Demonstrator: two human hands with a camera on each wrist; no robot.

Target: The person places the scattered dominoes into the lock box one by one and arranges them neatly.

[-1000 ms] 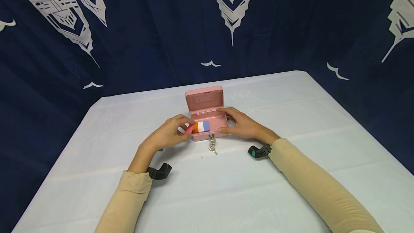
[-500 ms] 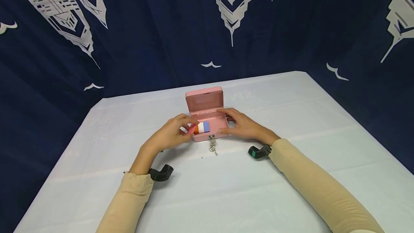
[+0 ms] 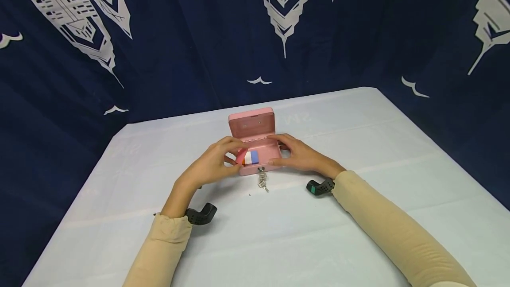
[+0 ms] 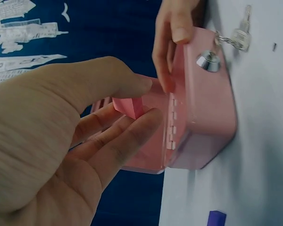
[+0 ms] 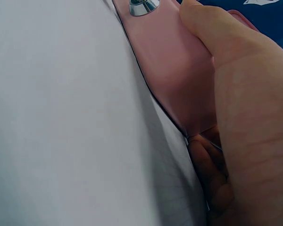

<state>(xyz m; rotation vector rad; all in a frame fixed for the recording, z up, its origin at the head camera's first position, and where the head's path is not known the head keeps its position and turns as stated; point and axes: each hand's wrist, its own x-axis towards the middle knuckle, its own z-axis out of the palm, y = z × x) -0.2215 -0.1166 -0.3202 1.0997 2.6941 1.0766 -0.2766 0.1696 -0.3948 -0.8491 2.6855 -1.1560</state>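
A small pink cash box stands on the table with its lid raised at the back. Inside lie a white block, a blue block and a sliver of an orange one, side by side. My left hand, over the box's left end, pinches a pink block between thumb and fingertips. At the other end my right hand grips the box, thumb on the front rim and forefinger at the back. Keys hang from the lock on the front.
A purple block lies on the white-covered table, beyond the box's left side in the left wrist view. Behind the table hangs a dark blue curtain with white building prints. Black wrist devices sit on both arms.
My left hand has moved a little to the right with the pink block, further over the box, now covering most of the orange block. The right hand keeps its grip on the box.
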